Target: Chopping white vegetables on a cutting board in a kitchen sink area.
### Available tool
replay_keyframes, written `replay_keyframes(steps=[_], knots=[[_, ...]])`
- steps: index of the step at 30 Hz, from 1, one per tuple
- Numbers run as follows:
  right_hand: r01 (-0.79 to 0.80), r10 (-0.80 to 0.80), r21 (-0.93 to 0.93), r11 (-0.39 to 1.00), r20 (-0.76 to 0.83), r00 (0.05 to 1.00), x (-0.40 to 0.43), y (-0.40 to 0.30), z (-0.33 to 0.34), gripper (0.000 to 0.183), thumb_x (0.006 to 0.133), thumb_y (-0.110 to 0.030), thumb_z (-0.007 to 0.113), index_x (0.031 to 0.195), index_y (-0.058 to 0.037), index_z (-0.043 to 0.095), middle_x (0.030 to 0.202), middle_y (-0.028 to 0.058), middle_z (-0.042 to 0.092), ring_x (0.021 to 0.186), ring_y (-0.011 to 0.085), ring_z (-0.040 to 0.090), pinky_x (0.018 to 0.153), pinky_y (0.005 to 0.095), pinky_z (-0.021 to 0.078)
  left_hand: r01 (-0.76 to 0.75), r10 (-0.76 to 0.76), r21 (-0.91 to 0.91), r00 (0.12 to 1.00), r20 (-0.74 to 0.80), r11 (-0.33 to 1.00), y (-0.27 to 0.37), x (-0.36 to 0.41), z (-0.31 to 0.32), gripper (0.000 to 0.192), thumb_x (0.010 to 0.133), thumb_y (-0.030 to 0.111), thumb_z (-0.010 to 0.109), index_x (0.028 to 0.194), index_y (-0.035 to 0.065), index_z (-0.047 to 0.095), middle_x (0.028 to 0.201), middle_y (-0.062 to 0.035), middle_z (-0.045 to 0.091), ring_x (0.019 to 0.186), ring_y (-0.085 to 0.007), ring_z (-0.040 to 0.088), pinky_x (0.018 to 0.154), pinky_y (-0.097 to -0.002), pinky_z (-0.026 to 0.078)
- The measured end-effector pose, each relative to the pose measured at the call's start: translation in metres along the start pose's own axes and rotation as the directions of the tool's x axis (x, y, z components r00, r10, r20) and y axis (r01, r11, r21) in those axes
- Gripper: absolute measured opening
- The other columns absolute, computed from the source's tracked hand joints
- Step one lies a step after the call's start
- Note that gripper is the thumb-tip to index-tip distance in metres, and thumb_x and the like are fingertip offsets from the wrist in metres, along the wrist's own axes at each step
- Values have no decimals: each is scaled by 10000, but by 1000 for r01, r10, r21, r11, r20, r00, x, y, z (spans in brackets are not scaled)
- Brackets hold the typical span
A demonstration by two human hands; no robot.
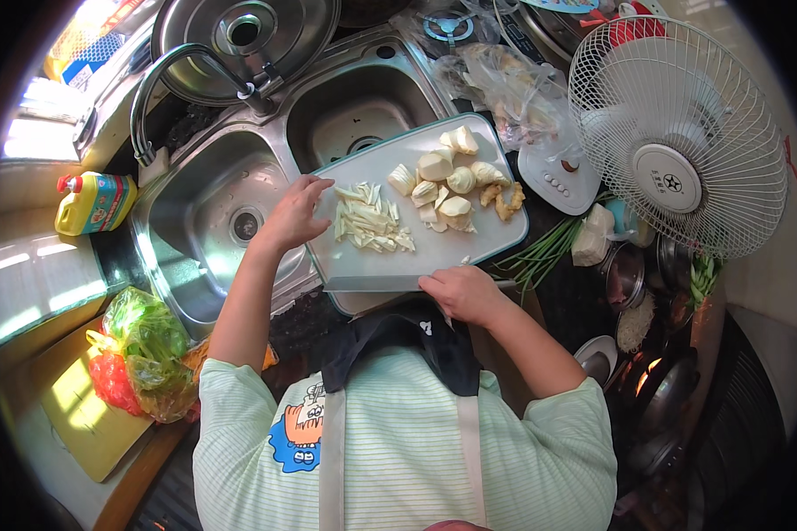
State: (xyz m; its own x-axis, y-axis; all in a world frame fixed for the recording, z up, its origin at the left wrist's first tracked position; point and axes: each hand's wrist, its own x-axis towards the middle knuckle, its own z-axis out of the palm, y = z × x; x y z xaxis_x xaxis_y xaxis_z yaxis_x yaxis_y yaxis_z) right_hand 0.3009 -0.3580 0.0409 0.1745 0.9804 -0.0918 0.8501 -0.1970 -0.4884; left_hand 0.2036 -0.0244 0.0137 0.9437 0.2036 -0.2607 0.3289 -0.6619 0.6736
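Observation:
A pale cutting board (372, 265) with a green rim lies partly over the double sink. My right hand (465, 292) is closed around a knife at the board's near edge, its wide blade (372, 284) lying along that edge. At the board's left edge rests my left hand (297, 216), fingers apart and holding nothing, beside a pile of pale cut strips (370, 219). Farther right on the board are several peeled, pale vegetable chunks (435, 166), which look like bamboo shoot, and pieces of ginger root (505, 200).
Left and behind are two steel basins (206, 206), a curved faucet (173, 53) and a large metal lid (246, 40). A white fan (677, 133) stands at right above green onions (551, 252) and bowls (624, 275). Bagged greens (147, 338) and a yellow detergent bottle (96, 204) are at left.

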Motion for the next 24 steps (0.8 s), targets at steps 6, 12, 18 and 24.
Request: replay_keyframes(steps=[6,12,18,24], knots=[[-48,48,3,999,-55,997,54,7,7,70,810,-115,606,871,-108,574,763,76,629,735,305,664,599,435,523,29,-28,-36,999,21,999,-10,0,0,605,752,118,713,1335,69,556,1227,-137,565,1054,-282,617,957,-388,510],[69,-71,-18,997,-169,983,43,5,1,101,787,-97,609,884,-108,581,734,53,596,690,270,649,579,420,515,52,-49,-58,997,57,997,-10,-8,-3,710,706,86,734,1380,75,511,1246,-148,540,1058,-287,606,973,-386,497],[81,-100,-117,990,-168,981,17,0,8,194,761,-104,628,955,-107,611,739,30,555,647,218,611,567,370,499,-70,67,210,998,22,975,-11,-2,13,909,645,88,783,1467,110,397,1348,-174,465,1184,-341,535,1047,-419,449],[95,-129,-140,986,-256,958,15,-3,23,252,770,-114,620,1021,-99,633,782,26,554,660,206,605,573,355,489,-183,175,258,983,56,949,-4,7,25,878,642,93,795,1438,109,424,1284,-165,510,1214,-361,513,1032,-418,445]])
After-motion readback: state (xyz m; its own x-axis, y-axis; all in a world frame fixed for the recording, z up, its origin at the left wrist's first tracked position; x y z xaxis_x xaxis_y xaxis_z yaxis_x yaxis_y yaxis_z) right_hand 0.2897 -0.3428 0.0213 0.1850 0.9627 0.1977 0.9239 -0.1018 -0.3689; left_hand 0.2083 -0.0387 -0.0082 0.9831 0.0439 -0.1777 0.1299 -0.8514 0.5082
